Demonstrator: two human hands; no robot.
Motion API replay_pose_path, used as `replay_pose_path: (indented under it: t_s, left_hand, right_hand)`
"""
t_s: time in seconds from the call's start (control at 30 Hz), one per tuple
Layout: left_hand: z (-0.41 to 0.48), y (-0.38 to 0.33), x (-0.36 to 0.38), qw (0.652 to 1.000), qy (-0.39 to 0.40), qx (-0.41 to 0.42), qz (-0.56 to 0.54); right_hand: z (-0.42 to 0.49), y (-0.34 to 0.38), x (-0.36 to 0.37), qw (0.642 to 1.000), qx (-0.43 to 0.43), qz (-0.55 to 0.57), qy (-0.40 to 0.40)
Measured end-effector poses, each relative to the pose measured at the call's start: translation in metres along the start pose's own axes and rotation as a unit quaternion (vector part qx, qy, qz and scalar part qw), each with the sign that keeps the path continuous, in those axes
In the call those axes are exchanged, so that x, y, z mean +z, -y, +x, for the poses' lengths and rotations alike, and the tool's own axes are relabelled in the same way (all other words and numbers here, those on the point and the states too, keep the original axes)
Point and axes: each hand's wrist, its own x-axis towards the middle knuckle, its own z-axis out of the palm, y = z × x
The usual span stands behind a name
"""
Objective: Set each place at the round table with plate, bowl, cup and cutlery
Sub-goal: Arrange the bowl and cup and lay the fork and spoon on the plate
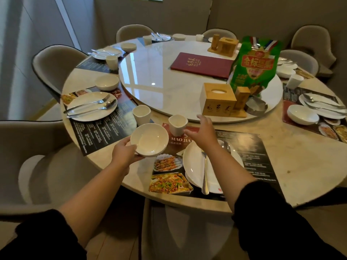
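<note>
My left hand [124,152] grips a white bowl [149,139] by its near rim, held just above the front-left corner of the dark placemat [249,147]. My right hand [203,131] is spread open beside a white cup [177,124] that stands upright on the placemat's far edge; whether the fingers touch the cup I cannot tell. A white plate [193,164] lies on the placemat under my right forearm, with a spoon [205,171] across it. The place to the left holds a plate with fork and spoon [92,106], a bowl [107,82] and a cup [141,114].
The marble turntable [169,87] carries a wooden tissue box [217,99], a red menu [201,64], a green snack bag [254,64] and an ashtray [256,107]. Other set places ring the round table [300,166]. Padded chairs [54,62] surround it.
</note>
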Motion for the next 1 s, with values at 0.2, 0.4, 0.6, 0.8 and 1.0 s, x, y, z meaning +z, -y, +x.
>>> replay_pose_path:
  t_s: [0.2, 0.4, 0.6, 0.8, 1.0]
  left_hand:
    - [0.014, -0.01, -0.009, 0.999, -0.031, 0.006, 0.001]
    - [0.025, -0.009, 0.006, 1.0, -0.007, 0.009, -0.003]
    - [0.025, -0.013, 0.062, 0.999, 0.033, 0.027, 0.014]
    - [0.042, -0.016, 0.101, 1.0, 0.025, -0.001, 0.013]
    - [0.053, -0.012, 0.113, 0.999, 0.016, -0.019, 0.022]
  right_hand:
    - [0.047, 0.021, 0.051, 0.995, 0.038, -0.042, 0.084]
    - [0.049, 0.014, 0.053, 0.997, 0.058, 0.048, 0.001]
    - [0.033, -0.017, 0.002, 0.988, 0.043, 0.095, -0.117]
    - [0.027, -0.055, -0.035, 0.983, 0.064, 0.08, -0.15]
    - [0.02, -0.067, -0.044, 0.98, 0.082, 0.098, -0.151]
